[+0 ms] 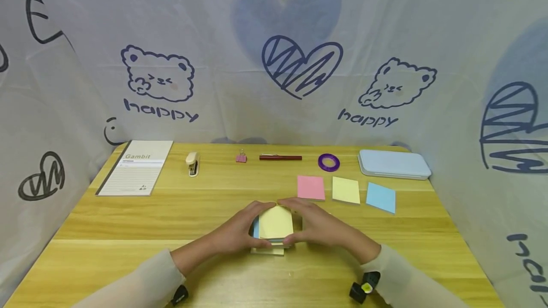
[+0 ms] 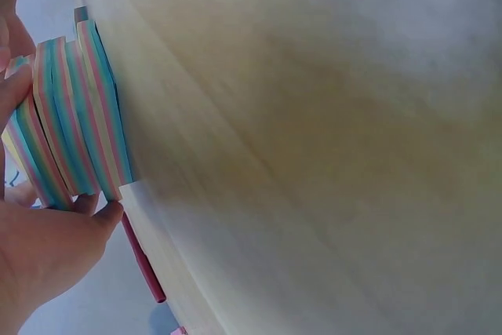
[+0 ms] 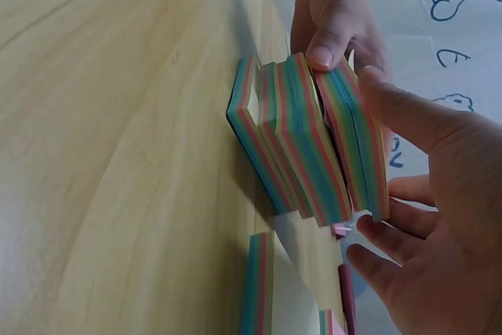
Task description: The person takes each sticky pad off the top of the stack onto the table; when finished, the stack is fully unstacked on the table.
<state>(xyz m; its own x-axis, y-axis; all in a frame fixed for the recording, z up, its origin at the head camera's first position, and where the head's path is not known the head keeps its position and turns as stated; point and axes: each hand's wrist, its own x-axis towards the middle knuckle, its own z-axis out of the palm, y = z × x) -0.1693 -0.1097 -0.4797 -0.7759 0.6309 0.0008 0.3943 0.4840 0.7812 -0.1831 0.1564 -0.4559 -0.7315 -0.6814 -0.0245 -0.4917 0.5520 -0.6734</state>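
Observation:
A tall, uneven stack of sticky note pads (image 1: pixel 276 222) stands on the table before me, a yellow sheet on top. Its sides show pink, yellow and blue stripes in the right wrist view, and the lower pads stick out from the upper ones. My left hand (image 1: pixel 239 229) grips the stack from the left, thumb at the near side and fingers at the far side. From the right, my right hand (image 1: pixel 318 225) holds the upper pads the same way. In the right wrist view a narrow dark gap (image 3: pixel 333 143) runs between the upper pads and those below.
Pink (image 1: pixel 310 187), yellow (image 1: pixel 346 190) and blue (image 1: pixel 381 197) sticky pads lie in a row beyond my right hand. Along the back are a notebook (image 1: pixel 136 168), stapler (image 1: pixel 192 164), pink binder clip (image 1: pixel 241 157), dark red pen (image 1: pixel 280 158), purple tape roll (image 1: pixel 328 162) and light blue case (image 1: pixel 394 163).

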